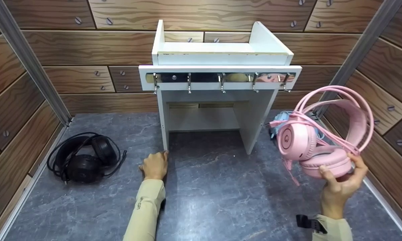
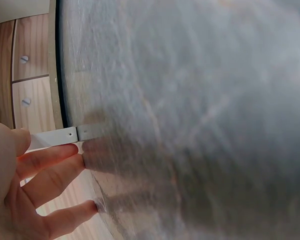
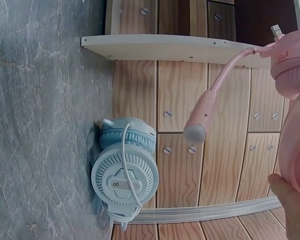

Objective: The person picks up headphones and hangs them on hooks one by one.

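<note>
While our left hand [image 1: 155,166] rests at the foot of the white stand [image 1: 221,60], our right hand [image 1: 343,190] holds the pink headset [image 1: 296,139] clear of the tabletop [image 1: 201,207], to the right of the stand and apart from it. Our right thumb and fingers pinch one of its ear cushions, and its microphone [image 3: 204,110] hangs free. On the left, our fingers are spread, their tips down on the tabletop beside the side panel [image 1: 164,129]; we cannot tell whether thumb and forefinger pinch that panel's edge.

As we judge it, we are early in the work: the pink headset is up in our grasp but not yet placed or let go. Nothing hangs from the row of hooks [image 1: 223,82] across the stand's front. Two more headsets lie on the tabletop with no hand on them, the black headset [image 1: 83,167] well to the left and the blue headset [image 3: 127,177] near the stand's right side, so neither has been dealt with.
</note>
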`<act>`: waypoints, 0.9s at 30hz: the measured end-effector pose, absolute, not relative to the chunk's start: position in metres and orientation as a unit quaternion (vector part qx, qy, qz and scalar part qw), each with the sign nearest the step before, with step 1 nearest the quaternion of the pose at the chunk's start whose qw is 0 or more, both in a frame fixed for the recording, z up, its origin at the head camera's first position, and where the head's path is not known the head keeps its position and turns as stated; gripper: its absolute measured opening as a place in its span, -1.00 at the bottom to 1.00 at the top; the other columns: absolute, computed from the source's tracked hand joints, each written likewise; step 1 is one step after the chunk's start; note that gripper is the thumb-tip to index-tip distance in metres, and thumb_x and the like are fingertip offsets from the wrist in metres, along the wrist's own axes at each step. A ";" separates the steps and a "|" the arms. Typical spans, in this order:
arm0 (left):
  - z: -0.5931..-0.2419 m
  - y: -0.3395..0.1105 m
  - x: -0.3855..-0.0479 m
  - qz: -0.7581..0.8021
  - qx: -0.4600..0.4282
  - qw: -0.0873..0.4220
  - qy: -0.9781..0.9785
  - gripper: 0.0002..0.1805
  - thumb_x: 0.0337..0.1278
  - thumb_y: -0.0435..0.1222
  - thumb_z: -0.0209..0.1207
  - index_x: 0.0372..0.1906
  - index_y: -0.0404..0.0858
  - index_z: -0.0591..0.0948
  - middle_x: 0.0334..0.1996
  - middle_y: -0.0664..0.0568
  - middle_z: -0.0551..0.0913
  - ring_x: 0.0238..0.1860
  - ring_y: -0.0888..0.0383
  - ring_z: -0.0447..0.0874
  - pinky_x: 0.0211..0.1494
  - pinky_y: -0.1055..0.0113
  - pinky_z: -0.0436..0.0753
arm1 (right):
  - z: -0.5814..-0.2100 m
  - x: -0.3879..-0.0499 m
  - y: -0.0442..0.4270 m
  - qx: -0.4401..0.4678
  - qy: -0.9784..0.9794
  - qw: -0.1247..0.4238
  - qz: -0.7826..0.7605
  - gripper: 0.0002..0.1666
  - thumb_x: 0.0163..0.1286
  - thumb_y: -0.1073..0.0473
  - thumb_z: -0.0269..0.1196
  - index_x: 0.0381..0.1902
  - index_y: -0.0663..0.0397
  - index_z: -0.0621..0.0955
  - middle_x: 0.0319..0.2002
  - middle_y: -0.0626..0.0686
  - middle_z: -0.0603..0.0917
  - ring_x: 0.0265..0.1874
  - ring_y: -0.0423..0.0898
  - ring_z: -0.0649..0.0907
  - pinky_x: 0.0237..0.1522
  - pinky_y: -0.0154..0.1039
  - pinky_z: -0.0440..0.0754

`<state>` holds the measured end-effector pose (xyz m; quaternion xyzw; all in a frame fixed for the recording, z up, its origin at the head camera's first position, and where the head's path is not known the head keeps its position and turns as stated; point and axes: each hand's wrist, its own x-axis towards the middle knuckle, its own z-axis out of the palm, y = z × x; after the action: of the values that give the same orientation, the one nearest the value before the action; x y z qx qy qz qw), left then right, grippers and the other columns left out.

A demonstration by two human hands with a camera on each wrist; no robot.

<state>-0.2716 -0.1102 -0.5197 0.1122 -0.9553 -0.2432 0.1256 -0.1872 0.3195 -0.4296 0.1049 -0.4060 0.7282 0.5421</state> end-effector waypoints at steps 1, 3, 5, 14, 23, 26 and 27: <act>-0.519 -0.110 -0.272 -0.244 0.113 0.125 -0.955 -0.54 0.47 -0.08 0.11 -0.30 -0.41 0.76 -0.29 -0.44 0.72 -0.24 -0.47 0.71 -0.19 -0.49 0.50 | -0.429 -0.187 0.319 0.105 -0.408 0.542 0.728 -0.31 -0.32 0.69 0.20 -0.05 0.46 0.51 -0.13 0.33 0.57 -0.31 0.02 0.63 -0.26 -0.30 0.64; -0.519 -0.111 -0.272 -0.243 0.113 0.126 -0.955 -0.54 0.47 -0.08 0.12 -0.30 -0.41 0.76 -0.30 -0.44 0.71 -0.25 -0.47 0.71 -0.20 -0.48 0.51 | -0.429 -0.187 0.319 0.105 -0.413 0.542 0.724 -0.31 -0.32 0.68 0.20 -0.04 0.45 0.52 -0.12 0.33 0.57 -0.30 0.02 0.62 -0.26 -0.31 0.63; -0.518 -0.111 -0.273 -0.243 0.112 0.125 -0.955 -0.53 0.47 -0.08 0.12 -0.31 -0.41 0.76 -0.30 -0.45 0.71 -0.25 -0.47 0.70 -0.20 -0.49 0.50 | -0.429 -0.188 0.319 0.105 -0.418 0.543 0.721 -0.30 -0.33 0.67 0.21 -0.04 0.45 0.52 -0.12 0.32 0.57 -0.30 0.01 0.62 -0.26 -0.31 0.63; -0.519 -0.111 -0.272 -0.241 0.105 0.126 -0.957 -0.53 0.48 -0.08 0.10 -0.29 -0.41 0.76 -0.30 -0.45 0.71 -0.27 -0.48 0.70 -0.22 -0.47 0.52 | -0.427 -0.187 0.317 0.113 -0.410 0.544 0.723 -0.30 -0.35 0.66 0.18 -0.05 0.47 0.51 -0.15 0.33 0.59 -0.34 0.01 0.63 -0.28 -0.31 0.64; -0.521 -0.111 -0.272 -0.236 0.096 0.140 -0.957 -0.55 0.48 -0.11 0.10 -0.34 -0.40 0.74 -0.34 -0.45 0.71 -0.33 -0.47 0.70 -0.35 -0.38 0.55 | -0.426 -0.186 0.315 0.116 -0.406 0.545 0.724 -0.30 -0.37 0.64 0.16 -0.06 0.49 0.51 -0.12 0.35 0.58 -0.33 0.04 0.63 -0.28 -0.28 0.66; -0.521 -0.111 -0.272 -0.235 0.096 0.139 -0.957 -0.55 0.48 -0.11 0.10 -0.32 -0.41 0.75 -0.33 -0.46 0.71 -0.32 -0.48 0.70 -0.33 -0.41 0.54 | -0.426 -0.186 0.314 0.114 -0.408 0.546 0.722 -0.30 -0.37 0.65 0.16 -0.06 0.49 0.51 -0.14 0.34 0.59 -0.35 0.02 0.63 -0.29 -0.30 0.65; -0.521 -0.111 -0.272 -0.235 0.097 0.138 -0.957 -0.55 0.48 -0.11 0.10 -0.31 -0.40 0.75 -0.33 -0.45 0.71 -0.32 -0.48 0.70 -0.32 -0.42 0.54 | -0.426 -0.186 0.314 0.113 -0.409 0.547 0.721 -0.30 -0.37 0.65 0.17 -0.06 0.49 0.51 -0.14 0.34 0.59 -0.36 0.02 0.63 -0.30 -0.30 0.65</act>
<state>-0.2722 -0.1108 -0.5209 0.0966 -0.9573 -0.2349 0.1380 -0.1856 0.3136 -0.4259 0.1133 -0.4094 0.7213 0.5471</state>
